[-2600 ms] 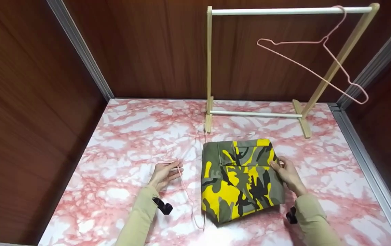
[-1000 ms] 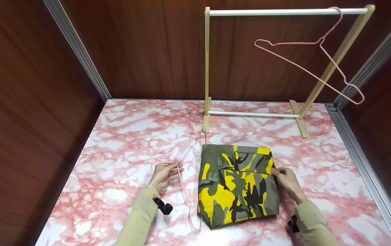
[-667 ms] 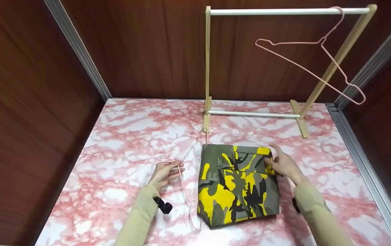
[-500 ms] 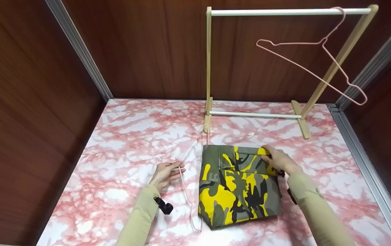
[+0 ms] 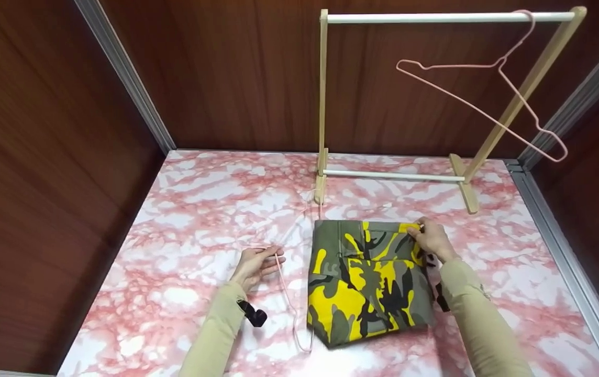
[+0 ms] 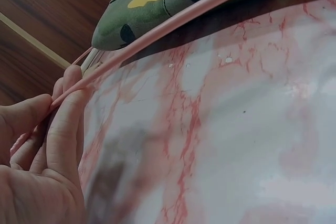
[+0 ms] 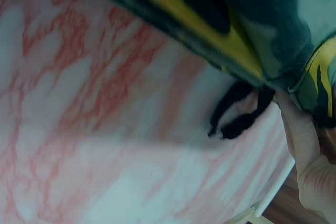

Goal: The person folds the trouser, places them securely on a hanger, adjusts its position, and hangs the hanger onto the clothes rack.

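Folded camouflage pants [image 5: 367, 283] in yellow, green, grey and black hang over a pink wire hanger in the middle of the table. My left hand [image 5: 255, 264] pinches one end of that pink hanger [image 5: 285, 293], left of the cloth; the left wrist view shows the hanger's bar [image 6: 173, 22] between thumb and fingers. The hanger's far part is hidden by the pants. My right hand [image 5: 433, 241] grips the pants at their upper right corner. Below the cloth edge in the right wrist view dangles a black strap loop [image 7: 239, 111].
A wooden rack with a white top bar [image 5: 425, 18] stands at the back of the marbled table [image 5: 215, 193]. A second pink hanger [image 5: 467, 99] hangs from its right end. Brown wood panels [image 5: 236, 78] close in the back and sides.
My right hand has left the pants' right edge, moved up and taken hold of the upper right corner. The pants have shifted slightly. My left hand keeps its hold on the hanger.
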`<state>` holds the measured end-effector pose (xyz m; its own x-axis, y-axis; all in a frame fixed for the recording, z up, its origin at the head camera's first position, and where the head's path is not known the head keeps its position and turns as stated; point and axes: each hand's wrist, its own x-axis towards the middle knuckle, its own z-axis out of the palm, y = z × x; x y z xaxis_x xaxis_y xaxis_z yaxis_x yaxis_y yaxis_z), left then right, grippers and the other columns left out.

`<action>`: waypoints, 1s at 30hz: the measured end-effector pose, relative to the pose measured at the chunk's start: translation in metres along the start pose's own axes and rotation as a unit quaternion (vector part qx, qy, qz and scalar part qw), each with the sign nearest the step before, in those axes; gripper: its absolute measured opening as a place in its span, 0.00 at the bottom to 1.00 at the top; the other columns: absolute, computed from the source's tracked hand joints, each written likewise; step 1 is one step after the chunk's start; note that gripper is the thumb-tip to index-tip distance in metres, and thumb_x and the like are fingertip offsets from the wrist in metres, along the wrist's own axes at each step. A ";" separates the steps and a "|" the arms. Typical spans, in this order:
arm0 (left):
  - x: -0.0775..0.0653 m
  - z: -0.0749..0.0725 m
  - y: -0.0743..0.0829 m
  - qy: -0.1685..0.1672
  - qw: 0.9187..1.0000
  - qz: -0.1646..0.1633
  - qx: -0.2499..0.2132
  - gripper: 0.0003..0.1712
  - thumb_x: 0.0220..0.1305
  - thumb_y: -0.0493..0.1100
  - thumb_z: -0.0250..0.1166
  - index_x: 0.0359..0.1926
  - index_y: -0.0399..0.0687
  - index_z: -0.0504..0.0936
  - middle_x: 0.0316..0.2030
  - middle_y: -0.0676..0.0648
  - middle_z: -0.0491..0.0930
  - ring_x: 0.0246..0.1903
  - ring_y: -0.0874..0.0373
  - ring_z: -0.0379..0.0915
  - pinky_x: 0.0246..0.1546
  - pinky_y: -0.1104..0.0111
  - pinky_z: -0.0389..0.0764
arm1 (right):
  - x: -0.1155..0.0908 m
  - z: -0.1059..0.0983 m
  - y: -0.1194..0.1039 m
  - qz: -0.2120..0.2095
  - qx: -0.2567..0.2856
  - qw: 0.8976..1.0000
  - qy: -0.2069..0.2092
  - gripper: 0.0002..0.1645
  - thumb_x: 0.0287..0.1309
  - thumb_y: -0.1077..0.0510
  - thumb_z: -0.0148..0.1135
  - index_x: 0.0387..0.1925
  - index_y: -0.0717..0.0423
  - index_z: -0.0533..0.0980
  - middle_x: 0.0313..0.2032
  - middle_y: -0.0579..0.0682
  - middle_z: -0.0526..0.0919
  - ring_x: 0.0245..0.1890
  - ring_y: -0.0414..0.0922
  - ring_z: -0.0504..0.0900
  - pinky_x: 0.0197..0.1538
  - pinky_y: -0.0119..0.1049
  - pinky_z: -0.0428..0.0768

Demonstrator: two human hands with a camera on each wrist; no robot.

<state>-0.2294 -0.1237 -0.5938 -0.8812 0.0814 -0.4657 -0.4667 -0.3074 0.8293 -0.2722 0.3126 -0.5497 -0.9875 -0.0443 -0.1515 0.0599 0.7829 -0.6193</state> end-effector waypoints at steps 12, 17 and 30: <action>0.003 0.002 -0.003 0.000 1.000 -0.010 -0.005 0.16 0.70 0.39 0.64 0.50 0.29 0.81 0.30 0.47 0.90 0.32 0.59 0.88 0.37 0.68 0.88 | 0.003 0.004 0.000 0.022 -0.074 0.997 -0.001 0.21 0.77 0.51 0.48 0.60 0.63 0.68 0.51 0.72 0.79 0.46 0.66 0.81 0.47 0.60 0.78; 0.003 0.000 -0.003 0.004 1.000 -0.010 -0.018 0.16 0.69 0.38 0.64 0.51 0.28 0.81 0.32 0.46 0.90 0.32 0.58 0.89 0.39 0.66 0.88 | 0.005 0.008 0.002 -0.025 -0.101 0.994 0.015 0.21 0.76 0.55 0.49 0.61 0.64 0.70 0.53 0.72 0.80 0.50 0.69 0.80 0.53 0.62 0.78; 0.002 0.001 -0.002 0.002 1.000 -0.013 -0.017 0.14 0.68 0.39 0.66 0.47 0.31 0.83 0.30 0.46 0.90 0.32 0.58 0.89 0.36 0.69 0.88 | 0.004 0.012 -0.002 -0.036 -0.104 0.991 0.074 0.10 0.70 0.64 0.53 0.46 0.67 0.75 0.42 0.70 0.83 0.43 0.69 0.82 0.48 0.64 0.79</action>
<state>-0.2308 -0.1221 -0.5962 -0.8681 0.0869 -0.4887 -0.4873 -0.3369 0.8056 -0.2743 0.3031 -0.5585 -0.9996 -0.0245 0.0111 -0.0268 0.8924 -0.4505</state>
